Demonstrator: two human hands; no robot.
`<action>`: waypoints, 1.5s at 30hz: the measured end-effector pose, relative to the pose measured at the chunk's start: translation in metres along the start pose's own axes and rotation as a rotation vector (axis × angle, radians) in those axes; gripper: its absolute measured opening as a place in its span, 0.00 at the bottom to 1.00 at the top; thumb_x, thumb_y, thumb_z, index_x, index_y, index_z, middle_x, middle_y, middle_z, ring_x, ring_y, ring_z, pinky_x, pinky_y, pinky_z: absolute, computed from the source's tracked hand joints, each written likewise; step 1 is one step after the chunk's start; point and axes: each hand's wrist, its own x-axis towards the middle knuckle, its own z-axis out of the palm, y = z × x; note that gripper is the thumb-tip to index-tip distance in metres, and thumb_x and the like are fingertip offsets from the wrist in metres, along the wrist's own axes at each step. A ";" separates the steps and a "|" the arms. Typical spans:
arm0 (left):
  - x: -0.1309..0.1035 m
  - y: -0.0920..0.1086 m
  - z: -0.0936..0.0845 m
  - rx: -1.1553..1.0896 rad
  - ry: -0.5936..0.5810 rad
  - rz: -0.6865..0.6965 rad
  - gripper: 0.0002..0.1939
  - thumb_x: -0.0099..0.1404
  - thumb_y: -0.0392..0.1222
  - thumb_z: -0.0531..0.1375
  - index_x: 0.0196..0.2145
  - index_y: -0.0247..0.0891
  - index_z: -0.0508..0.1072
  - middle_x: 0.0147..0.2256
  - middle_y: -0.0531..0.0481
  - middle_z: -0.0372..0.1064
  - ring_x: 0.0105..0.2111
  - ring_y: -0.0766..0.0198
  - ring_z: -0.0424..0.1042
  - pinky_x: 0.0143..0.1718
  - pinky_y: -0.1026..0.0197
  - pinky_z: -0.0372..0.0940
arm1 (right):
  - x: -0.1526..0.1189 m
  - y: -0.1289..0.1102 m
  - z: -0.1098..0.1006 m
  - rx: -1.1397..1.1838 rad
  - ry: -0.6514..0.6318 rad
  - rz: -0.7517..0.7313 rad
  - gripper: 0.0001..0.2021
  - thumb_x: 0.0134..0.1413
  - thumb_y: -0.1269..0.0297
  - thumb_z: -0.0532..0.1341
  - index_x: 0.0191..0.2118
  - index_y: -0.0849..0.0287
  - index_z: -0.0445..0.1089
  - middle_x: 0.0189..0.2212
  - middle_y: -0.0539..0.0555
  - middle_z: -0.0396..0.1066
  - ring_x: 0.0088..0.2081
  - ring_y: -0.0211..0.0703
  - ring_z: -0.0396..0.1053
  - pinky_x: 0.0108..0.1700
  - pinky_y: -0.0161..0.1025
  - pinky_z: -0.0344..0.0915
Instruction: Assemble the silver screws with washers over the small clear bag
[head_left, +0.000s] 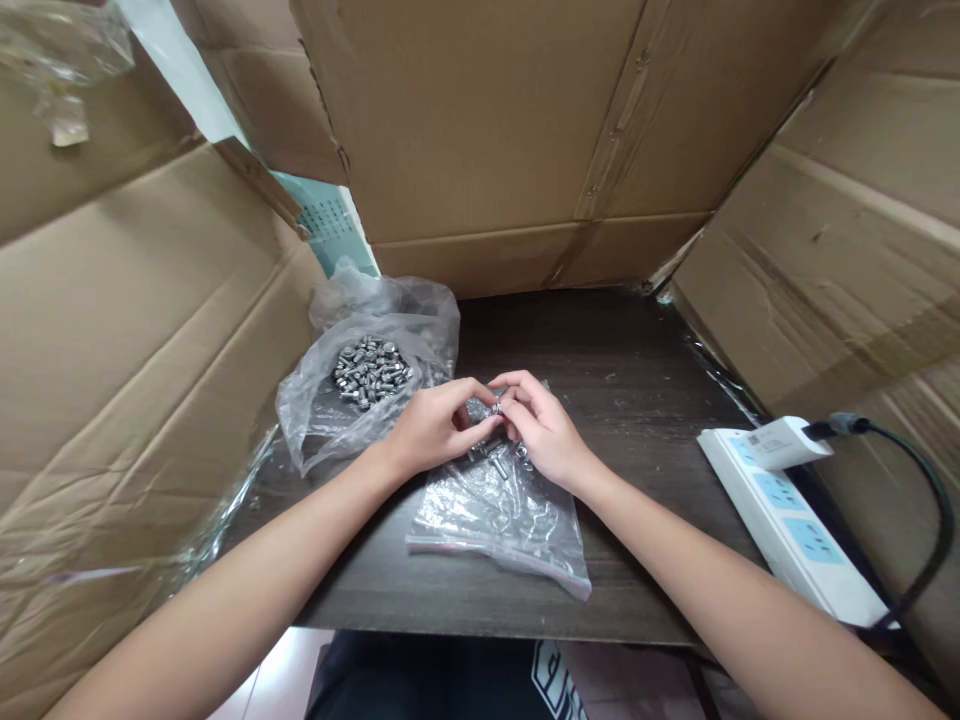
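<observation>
Over a flat zip-lock bag [495,525], my left hand [435,425] and my right hand [541,428] meet at the fingertips. Both are closed in a pinch on a small silver fastener [496,408]. Fingers cover most of it, so I cannot tell whether it is a bolt head or a nut. Just below my fingers, a bolt [499,468] lies on the zip-lock bag. A nut [522,452] rests close to my right hand, among other small metal pieces partly hidden by the fingers.
An opened plastic bag [300,400] holding many bolts [373,372] stands left on the dark table [622,370]. Cardboard walls [502,130] enclose the back and both sides. At the right lies a white power strip [795,520] with a plugged-in adapter [780,443] and black cable [946,500].
</observation>
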 end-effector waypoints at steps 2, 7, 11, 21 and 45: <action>0.000 0.001 0.000 -0.004 0.001 0.003 0.07 0.70 0.41 0.65 0.42 0.36 0.75 0.29 0.55 0.72 0.20 0.72 0.68 0.25 0.69 0.62 | 0.000 0.000 0.000 -0.001 0.002 -0.004 0.11 0.65 0.60 0.56 0.49 0.57 0.67 0.28 0.47 0.62 0.26 0.37 0.61 0.30 0.38 0.58; 0.001 0.006 0.002 -0.055 0.012 -0.022 0.06 0.69 0.40 0.66 0.42 0.35 0.76 0.28 0.54 0.72 0.21 0.71 0.69 0.26 0.69 0.63 | 0.001 0.002 0.001 -0.009 0.030 0.009 0.13 0.67 0.55 0.55 0.49 0.56 0.66 0.26 0.46 0.61 0.24 0.37 0.59 0.28 0.38 0.57; 0.002 0.005 0.004 -0.138 0.049 -0.117 0.06 0.68 0.40 0.67 0.41 0.35 0.76 0.27 0.56 0.72 0.20 0.72 0.68 0.25 0.70 0.62 | 0.002 0.006 0.002 0.018 0.065 0.023 0.14 0.63 0.56 0.56 0.50 0.56 0.66 0.29 0.47 0.63 0.26 0.38 0.62 0.29 0.38 0.60; -0.001 0.000 0.001 -0.109 0.019 -0.096 0.05 0.68 0.39 0.66 0.40 0.35 0.76 0.29 0.54 0.72 0.22 0.71 0.69 0.27 0.68 0.62 | 0.001 0.005 0.003 -0.016 0.029 -0.001 0.14 0.62 0.58 0.58 0.51 0.56 0.66 0.32 0.49 0.64 0.29 0.38 0.64 0.29 0.38 0.61; 0.001 0.011 0.009 0.155 0.113 0.210 0.03 0.76 0.37 0.60 0.43 0.36 0.74 0.39 0.48 0.78 0.24 0.71 0.71 0.25 0.67 0.64 | -0.005 0.006 0.003 -0.097 0.098 0.003 0.13 0.72 0.57 0.51 0.57 0.51 0.63 0.23 0.45 0.55 0.23 0.39 0.53 0.27 0.37 0.53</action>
